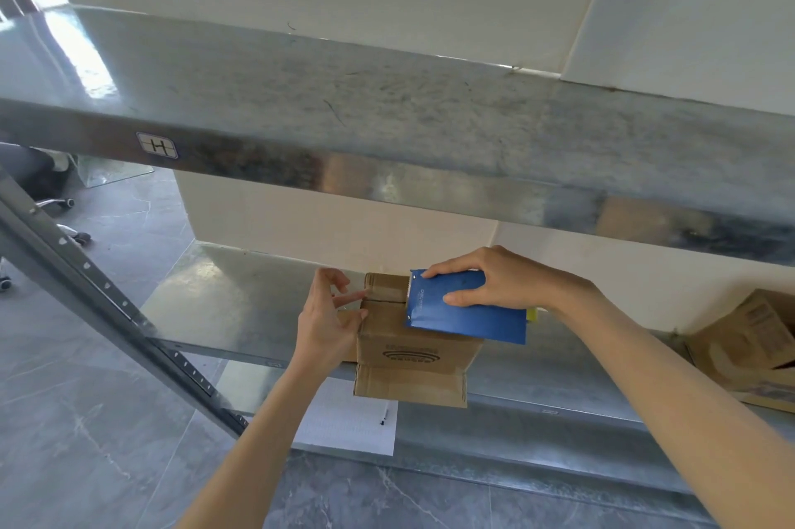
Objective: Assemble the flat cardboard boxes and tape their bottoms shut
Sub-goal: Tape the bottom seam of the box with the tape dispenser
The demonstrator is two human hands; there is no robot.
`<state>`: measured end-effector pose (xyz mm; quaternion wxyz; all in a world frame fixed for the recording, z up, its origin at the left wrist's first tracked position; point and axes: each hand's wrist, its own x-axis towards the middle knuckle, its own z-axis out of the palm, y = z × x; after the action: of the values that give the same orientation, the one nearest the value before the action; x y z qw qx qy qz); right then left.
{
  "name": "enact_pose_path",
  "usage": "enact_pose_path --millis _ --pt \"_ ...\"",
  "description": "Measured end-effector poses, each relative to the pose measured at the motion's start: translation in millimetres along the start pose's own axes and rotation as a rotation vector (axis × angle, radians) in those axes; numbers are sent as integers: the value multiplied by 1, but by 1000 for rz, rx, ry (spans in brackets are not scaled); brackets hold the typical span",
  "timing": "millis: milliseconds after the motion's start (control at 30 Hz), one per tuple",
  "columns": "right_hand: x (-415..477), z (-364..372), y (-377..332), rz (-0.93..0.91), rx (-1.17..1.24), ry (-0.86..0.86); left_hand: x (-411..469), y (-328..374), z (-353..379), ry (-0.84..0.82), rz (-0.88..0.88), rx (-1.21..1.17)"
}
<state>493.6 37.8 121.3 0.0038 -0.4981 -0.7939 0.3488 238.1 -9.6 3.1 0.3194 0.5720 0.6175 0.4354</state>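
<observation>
While tape lies across the seam, right hand [494, 283]: curled round the blue tape dispenser [469, 317], thumb on its near face, fingers over its far edge, its toothed end resting on top of the box.
Left hand [327, 322]: holds the box's left side between thumb and fingers, fingertips on the tape end at the left corner.
Box [413, 356]: small, stands at the front lip of the metal shelf [241, 300], one flap hanging past the lip below it.
Handling: likely light and hollow; the walls would give if squeezed, so steady it by the corners and press only along the seam.
Edges: upper shelf [387, 120] close above the box; wall just behind it.
Room: bare shelf left of the box; another box [748, 339] well to its right.
</observation>
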Motion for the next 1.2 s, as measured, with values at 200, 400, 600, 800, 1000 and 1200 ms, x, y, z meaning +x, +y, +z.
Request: enact_pose_path --millis 200,400,600,800,1000,1200 --pt "10 -3 4 50 16 -37 -2 1 1 -10 -9 22" --pt "16 -4 9 56 11 -51 4 11 -8 8 -74 -66" --pt "15 -3 12 48 29 -54 18 8 -12 -3 -170 -9" --pt "14 -4 11 49 33 -67 23 -1 -8 -19 -237 -16" --pt "15 -4 13 58 37 -71 21 -13 3 -31 -256 18" --pt "17 -3 15 67 34 -59 14 -22 21 -18 -264 7"
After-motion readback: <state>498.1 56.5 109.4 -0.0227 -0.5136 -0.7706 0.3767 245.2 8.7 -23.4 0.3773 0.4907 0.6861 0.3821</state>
